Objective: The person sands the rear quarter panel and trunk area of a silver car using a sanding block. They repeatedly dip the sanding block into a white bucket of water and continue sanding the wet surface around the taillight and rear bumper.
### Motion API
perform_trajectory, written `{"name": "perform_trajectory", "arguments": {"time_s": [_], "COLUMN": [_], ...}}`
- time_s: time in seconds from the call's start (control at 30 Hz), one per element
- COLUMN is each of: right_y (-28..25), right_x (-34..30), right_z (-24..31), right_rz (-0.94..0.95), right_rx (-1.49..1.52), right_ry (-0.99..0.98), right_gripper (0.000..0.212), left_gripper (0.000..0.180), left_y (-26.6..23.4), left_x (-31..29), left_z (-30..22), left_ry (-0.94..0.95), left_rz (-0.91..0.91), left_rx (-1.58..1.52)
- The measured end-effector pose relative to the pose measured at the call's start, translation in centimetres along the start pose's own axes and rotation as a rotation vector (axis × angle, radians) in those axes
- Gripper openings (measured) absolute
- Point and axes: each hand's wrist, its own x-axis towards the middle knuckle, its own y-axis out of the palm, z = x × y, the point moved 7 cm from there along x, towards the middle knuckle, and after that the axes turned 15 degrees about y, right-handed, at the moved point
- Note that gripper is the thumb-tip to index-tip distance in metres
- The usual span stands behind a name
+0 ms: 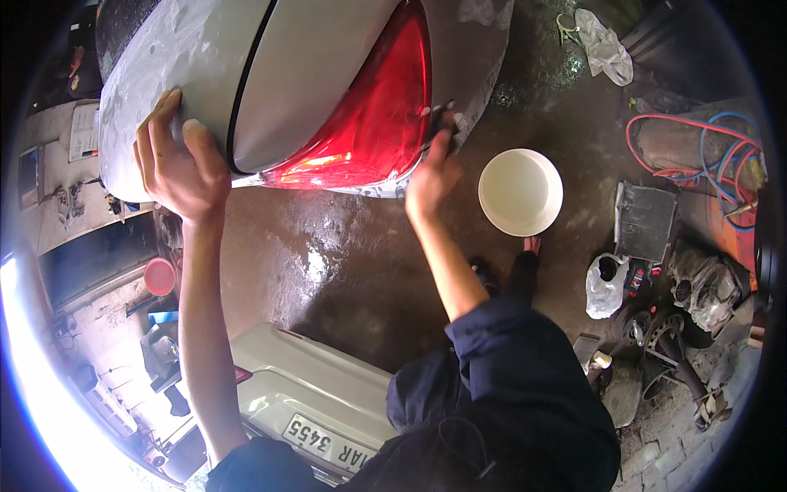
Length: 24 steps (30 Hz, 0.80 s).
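Observation:
My left hand point(182, 164) rests on the grey car body point(193, 57), its fingers stretched over whitish, smeared paint left of a dark panel gap. My right hand point(434, 174) is closed on a dark flat piece point(443, 123) that looks like sandpaper. The piece lies against the panel just right of the red tail light point(369, 111). Pale streaks and drops mark the surface around the light. To the right of my right hand, a round white bucket point(520, 193) stands on the floor, with pale liquid or a pale bottom showing inside.
Behind me stands another light-coloured car point(320, 394). The brown floor point(328, 262) looks wet and shiny. Red and blue hoses point(721, 156), a dark panel point(646, 220), a white plastic bag point(607, 285) and metal parts lie at right. A pale cloth or bag point(605, 49) lies at far right.

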Motion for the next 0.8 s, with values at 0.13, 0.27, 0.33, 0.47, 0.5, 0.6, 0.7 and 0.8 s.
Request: {"name": "perform_trajectory", "arguments": {"time_s": [0.13,0.27,0.33,0.47,0.5,0.6,0.7,0.8], "right_y": [-0.5,0.1,0.1,-2.3,-3.9,-7.7,-7.6,-5.4], "right_x": [1.6,1.6,-2.2,7.9,10.2,14.8,12.3,10.8], "right_z": [-1.5,-1.7,-0.8,-1.3,-1.2,-4.6,-2.7,0.9], "right_rz": [0.003,0.041,0.008,-0.230,-0.281,-0.221,-0.113,-0.080], "right_rx": [-0.015,0.001,-0.106,-0.244,-0.312,0.725,0.612,-0.136], "right_ry": [-0.115,0.015,-0.370,-0.063,0.134,0.235,0.256,0.016], "right_gripper": [0.055,0.054,0.052,0.057,0.060,0.041,0.040,0.045], "left_gripper": [0.039,0.037,0.037,0.039,0.039,0.037,0.037,0.037], "left_y": [0.0,0.1,-0.3,0.0,-0.1,0.1,-0.2,0.2], "left_x": [0.2,-0.3,-0.2,-0.2,-0.5,-0.1,-0.3,-0.2], "left_z": [-0.1,0.1,0.0,0.2,0.3,0.1,0.3,0.2], "left_ry": [0.010,-0.011,0.001,0.023,0.016,0.027,0.027,0.020], "left_rz": [-0.024,-0.005,0.004,-0.005,0.007,0.005,0.000,-0.014], "left_rx": [0.020,0.018,0.021,0.026,0.024,0.026,0.025,0.017]}}
